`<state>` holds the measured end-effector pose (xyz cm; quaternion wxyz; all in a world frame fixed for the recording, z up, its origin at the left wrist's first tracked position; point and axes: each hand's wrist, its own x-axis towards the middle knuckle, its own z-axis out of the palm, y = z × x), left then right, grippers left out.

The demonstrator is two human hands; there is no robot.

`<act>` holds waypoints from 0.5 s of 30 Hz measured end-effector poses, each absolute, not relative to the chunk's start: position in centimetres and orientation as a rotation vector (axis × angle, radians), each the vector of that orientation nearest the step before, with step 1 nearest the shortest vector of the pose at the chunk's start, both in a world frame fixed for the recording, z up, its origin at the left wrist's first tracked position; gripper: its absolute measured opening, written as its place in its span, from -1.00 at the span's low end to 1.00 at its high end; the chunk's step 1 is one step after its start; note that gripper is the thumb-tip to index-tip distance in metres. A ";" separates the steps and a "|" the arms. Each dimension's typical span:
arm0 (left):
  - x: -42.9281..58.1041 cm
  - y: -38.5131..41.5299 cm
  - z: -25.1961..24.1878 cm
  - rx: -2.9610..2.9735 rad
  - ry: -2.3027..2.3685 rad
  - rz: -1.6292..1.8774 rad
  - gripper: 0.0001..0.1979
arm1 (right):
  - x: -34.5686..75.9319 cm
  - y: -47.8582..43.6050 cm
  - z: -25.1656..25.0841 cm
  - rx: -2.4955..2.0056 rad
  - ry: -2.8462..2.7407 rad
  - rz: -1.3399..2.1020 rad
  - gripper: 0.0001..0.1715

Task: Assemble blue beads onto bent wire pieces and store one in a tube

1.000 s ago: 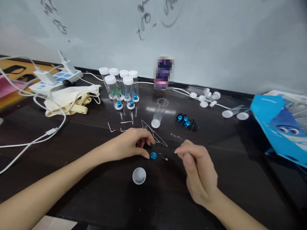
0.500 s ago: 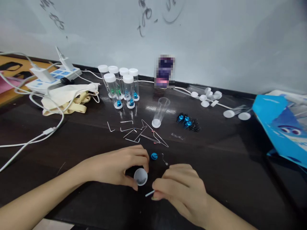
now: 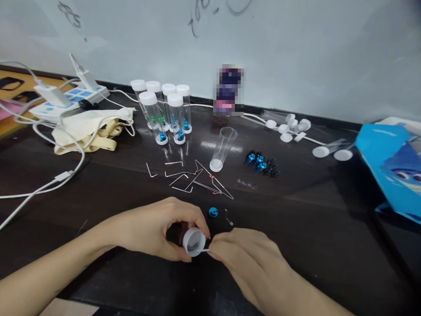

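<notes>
The left hand (image 3: 154,230) curves around a small white cup (image 3: 198,235), thumb on the near side and fingers on the far side, with the mouth tipped toward the viewer; whether the cup is lifted or resting cannot be told. The right hand (image 3: 253,259) is closed narrowly on a thin metal rod (image 3: 204,250), its tip at the cup's mouth. A few tiny dark metal pieces (image 3: 193,247) lie inside. The step in hand looks to be working the rod's tip at those pieces; the next move seems to call for a steady cup, a shallow angle and a light touch, since such small parts could easily spill. Just beyond the fingers, a blue disc (image 3: 213,212) and a short bent wire (image 3: 228,217) lie on the dark worktop (image 3: 131,281). Farther out are scattered L-shaped keys (image 3: 182,190) and a thin wire frame (image 3: 215,180). Behind them stands a clear open tube (image 3: 224,147) with a white base, and to its right a cluster of blue and black parts (image 3: 261,163). Six white-capped tubes (image 3: 176,112) stand toward the back left.
</notes>
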<state>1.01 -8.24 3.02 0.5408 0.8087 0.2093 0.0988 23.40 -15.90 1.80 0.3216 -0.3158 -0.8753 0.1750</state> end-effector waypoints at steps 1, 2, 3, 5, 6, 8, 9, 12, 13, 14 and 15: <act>1.0 -8.2 3.0 1.915 0.494 0.242 -0.70 | 23.4 -15.8 1.8 -0.840 -2.297 0.417 -0.80; 1.0 -8.2 3.0 1.908 0.492 0.249 -0.70 | 23.3 -15.8 1.8 -0.847 -2.300 0.373 -0.82; 1.0 -8.2 3.0 1.903 0.489 0.256 -0.71 | 23.3 -15.8 1.8 -0.855 -2.302 0.336 -0.83; 1.0 -8.3 3.0 1.898 0.477 0.268 -0.72 | 23.2 -16.0 1.9 -0.869 -2.312 0.292 -0.81; 1.0 -8.3 3.0 1.898 0.469 0.270 -0.73 | 23.1 -16.0 1.9 -0.882 -2.312 0.278 -0.79; 1.1 -8.4 2.9 1.899 0.454 0.268 -0.73 | 23.0 -16.2 1.8 -0.910 -2.297 0.277 -0.77; 1.1 -8.4 2.9 1.898 0.449 0.268 -0.73 | 22.9 -16.3 1.7 -0.922 -2.287 0.286 -0.76; 1.2 -8.6 2.9 1.893 0.436 0.281 -0.72 | 22.7 -16.3 1.5 -0.930 -2.280 0.335 -0.75; 1.3 -8.6 2.9 1.894 0.433 0.288 -0.72 | 22.6 -16.3 1.5 -0.922 -2.284 0.354 -0.75; 1.3 -8.6 2.9 1.895 0.430 0.291 -0.72 | 22.5 -16.2 1.4 -0.915 -2.283 0.368 -0.75; 1.3 -8.7 2.8 1.896 0.432 0.289 -0.73 | 22.5 -16.2 1.4 -0.904 -2.282 0.378 -0.75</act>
